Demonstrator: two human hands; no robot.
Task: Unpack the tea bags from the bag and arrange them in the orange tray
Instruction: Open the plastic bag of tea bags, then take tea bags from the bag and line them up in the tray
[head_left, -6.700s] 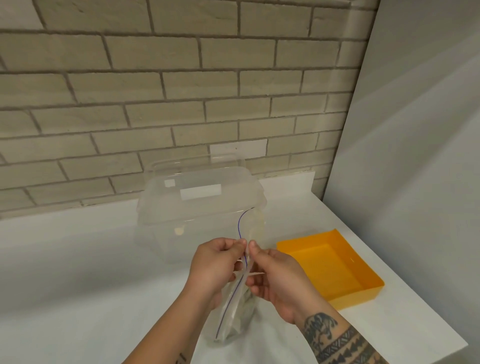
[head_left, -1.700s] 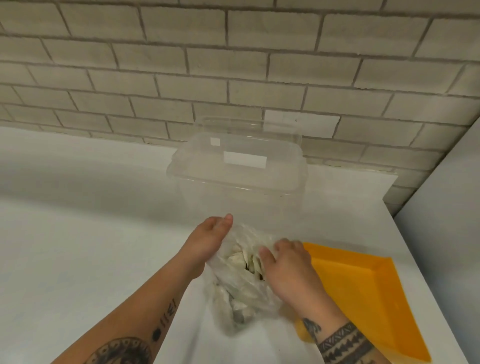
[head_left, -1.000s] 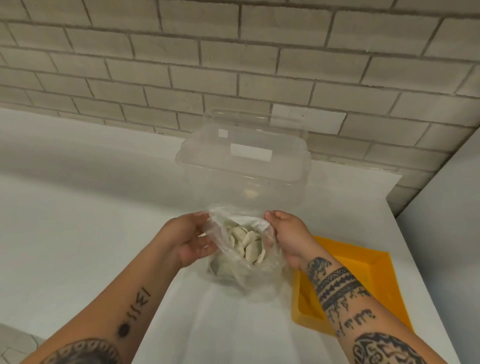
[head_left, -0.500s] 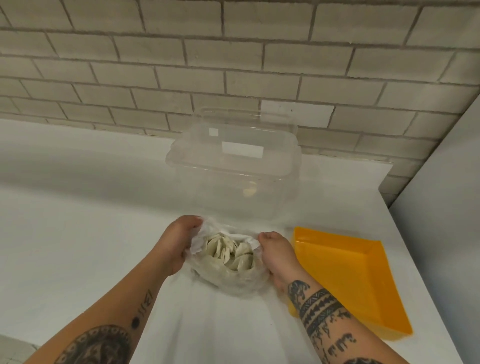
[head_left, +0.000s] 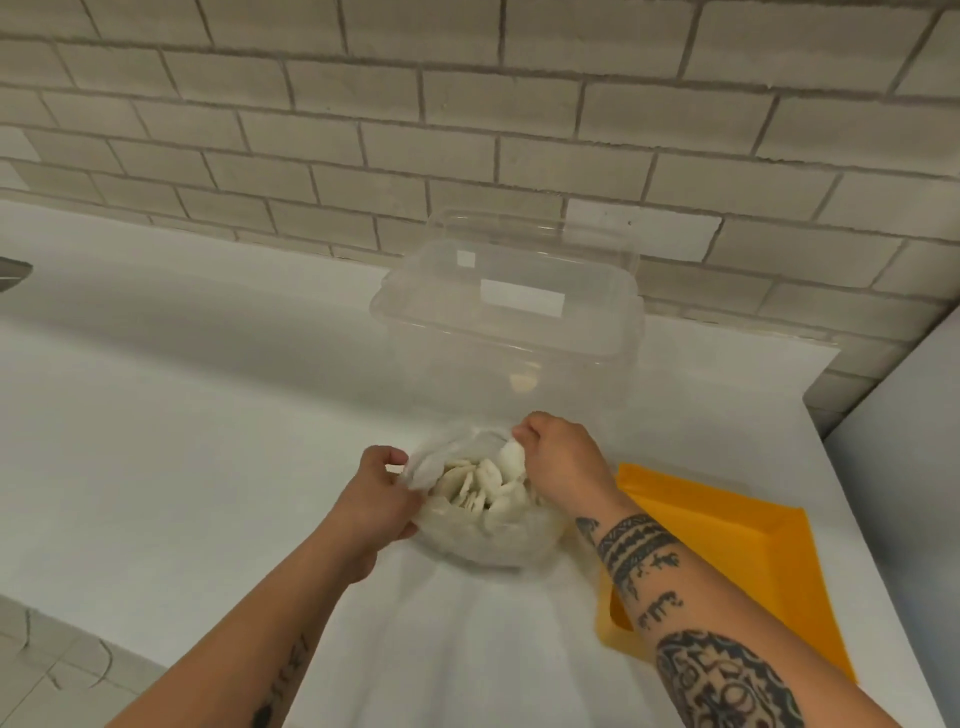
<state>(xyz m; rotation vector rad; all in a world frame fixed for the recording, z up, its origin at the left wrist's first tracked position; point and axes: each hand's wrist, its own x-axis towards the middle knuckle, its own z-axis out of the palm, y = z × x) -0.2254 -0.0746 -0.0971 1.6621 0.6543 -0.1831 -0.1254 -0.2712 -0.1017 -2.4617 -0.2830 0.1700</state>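
Your left hand (head_left: 382, 493) grips the near-left rim of the clear plastic bag (head_left: 488, 540), with the fingers curled round the rolled-down edge and the thumb on top. Your right hand (head_left: 561, 457) is at the far-right side of the bag mouth. Its fingers are curled and pinch one round white tea bag (head_left: 511, 460), which stands slightly above the pile.

The bag sits upright on the white counter (head_left: 208, 467), mouth wide open. The remaining tea bags (head_left: 470, 488) are packed on edge inside, and the lower ones are blurred through the plastic.

The orange tray (head_left: 737, 566) lies on the counter just right of the bag, partly hidden under your right forearm. No tea bags show in the visible part of it.

A lidded clear container (head_left: 509, 322) stands just behind the bag, in front of the brick wall (head_left: 467, 104). A grey panel (head_left: 909, 467) borders the counter on the right.
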